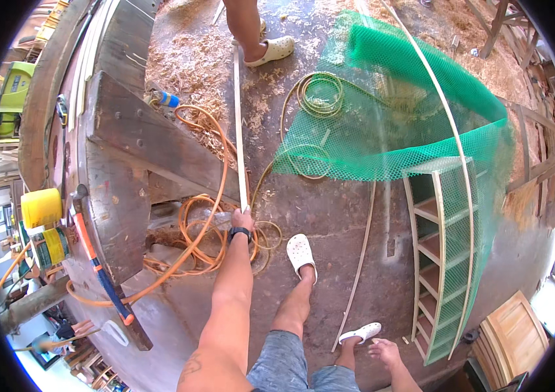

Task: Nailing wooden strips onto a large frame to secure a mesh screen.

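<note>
My left hand (243, 221), with a dark band at the wrist, is closed around the near end of a long pale wooden strip (239, 130). The strip runs away from me towards another person's foot in a cream clog (271, 52). Low on the right, my right hand (386, 353) hangs with its fingers apart and nothing in them. Close to it are my white clog (361, 332) and the near end of a thin strip (358, 281) lying on the floor. Further right, green plastic mesh (382, 171) drapes over a narrow wooden frame with several cross slats (443, 235).
An orange hose (192, 225) lies coiled beside the heavy wooden bench (117, 176) on the left. A hammer with an orange and blue handle (98, 261) hangs at the bench side. Wood shavings (183, 59) cover the far floor. Wooden panels (513, 340) stand at lower right.
</note>
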Demonstrator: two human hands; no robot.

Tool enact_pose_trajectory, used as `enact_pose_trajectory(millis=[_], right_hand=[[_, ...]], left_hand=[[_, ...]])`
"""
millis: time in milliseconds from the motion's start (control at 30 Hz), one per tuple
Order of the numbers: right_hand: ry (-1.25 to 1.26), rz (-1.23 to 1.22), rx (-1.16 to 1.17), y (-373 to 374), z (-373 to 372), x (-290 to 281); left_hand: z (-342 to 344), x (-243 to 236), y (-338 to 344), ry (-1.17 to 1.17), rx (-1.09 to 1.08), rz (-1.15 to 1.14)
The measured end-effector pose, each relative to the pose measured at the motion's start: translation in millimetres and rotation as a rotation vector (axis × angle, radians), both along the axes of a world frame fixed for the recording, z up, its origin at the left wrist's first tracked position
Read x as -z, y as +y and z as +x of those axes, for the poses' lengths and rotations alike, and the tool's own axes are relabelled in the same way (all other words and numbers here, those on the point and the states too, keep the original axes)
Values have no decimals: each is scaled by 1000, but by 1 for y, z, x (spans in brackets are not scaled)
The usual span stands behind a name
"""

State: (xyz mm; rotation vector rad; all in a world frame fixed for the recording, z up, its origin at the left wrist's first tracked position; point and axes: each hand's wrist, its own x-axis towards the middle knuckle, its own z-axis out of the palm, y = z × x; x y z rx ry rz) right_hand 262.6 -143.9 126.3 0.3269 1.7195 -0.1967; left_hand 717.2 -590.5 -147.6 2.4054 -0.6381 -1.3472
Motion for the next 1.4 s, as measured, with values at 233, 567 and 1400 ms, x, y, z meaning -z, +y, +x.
enact_pose_trajectory(millis=[233,567,1400], right_hand=[[-1,-100,34,-2,1,-28],[-12,-503,-308,35,-10,-67],[-65,-696,-612,243,-67,-226]], left_hand=[[-10,-100,97,-476,518,-170],[-97,-313,323,-370,234,-120],[-297,-490,719,650,528,133]])
